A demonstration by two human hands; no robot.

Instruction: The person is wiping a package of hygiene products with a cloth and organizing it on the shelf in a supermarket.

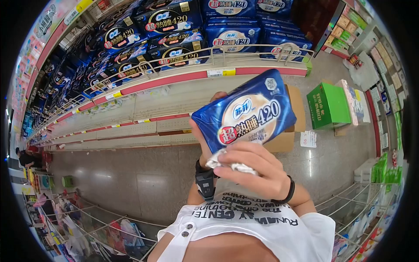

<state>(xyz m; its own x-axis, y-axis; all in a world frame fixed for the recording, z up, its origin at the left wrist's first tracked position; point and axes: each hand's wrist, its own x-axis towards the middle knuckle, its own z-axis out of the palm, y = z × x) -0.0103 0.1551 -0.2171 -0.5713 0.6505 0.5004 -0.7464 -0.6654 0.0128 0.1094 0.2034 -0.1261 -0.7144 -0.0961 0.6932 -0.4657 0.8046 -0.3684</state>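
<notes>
Five fingers [244, 151] of the right hand [262, 172] bunch tight on a white cloth [227, 163], pressed at six o'clock on the blue pack [244, 111]; the left hand [198, 139] clamps the pack from nine o'clock. Wiping likely goes best with short, firm strokes.

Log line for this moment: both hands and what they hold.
left hand: holds pack from behind | right hand: presses cloth to pack's lower edge | ahead: shelf of like packs
</notes>
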